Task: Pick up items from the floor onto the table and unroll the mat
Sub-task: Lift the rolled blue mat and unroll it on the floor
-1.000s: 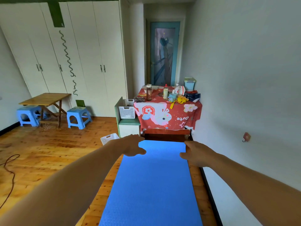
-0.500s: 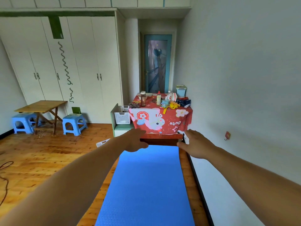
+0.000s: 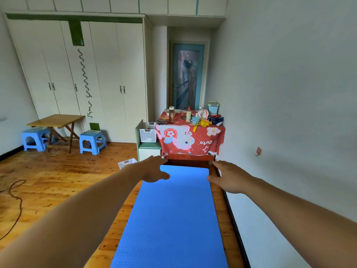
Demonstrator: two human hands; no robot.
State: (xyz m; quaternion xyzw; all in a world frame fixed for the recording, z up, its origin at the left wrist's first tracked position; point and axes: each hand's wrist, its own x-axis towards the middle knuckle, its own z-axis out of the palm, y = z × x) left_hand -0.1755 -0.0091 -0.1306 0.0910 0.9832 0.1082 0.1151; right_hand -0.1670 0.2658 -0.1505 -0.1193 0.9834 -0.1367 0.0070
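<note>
Floor (image 3: 58, 180) was covered by the blue mat (image 3: 173, 219), unrolled flat to the table (image 3: 190, 140). Left hand (image 3: 154, 169) and right hand (image 3: 228, 176) were held straight-fingered at its far corners, gripping nothing. Unrolling was judged done, white basket (image 3: 127, 163) possibly left to lift.

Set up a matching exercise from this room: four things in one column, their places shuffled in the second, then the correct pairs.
Things
1. mat
2. brown bottle
3. cable
4. wooden folding table

Places
A. standing on the red-clothed table
B. between two blue stools
C. unrolled flat on the floor along the right wall
D. trailing loose over the wood floor at far left

Pairs: 1-C, 2-A, 3-D, 4-B
</note>
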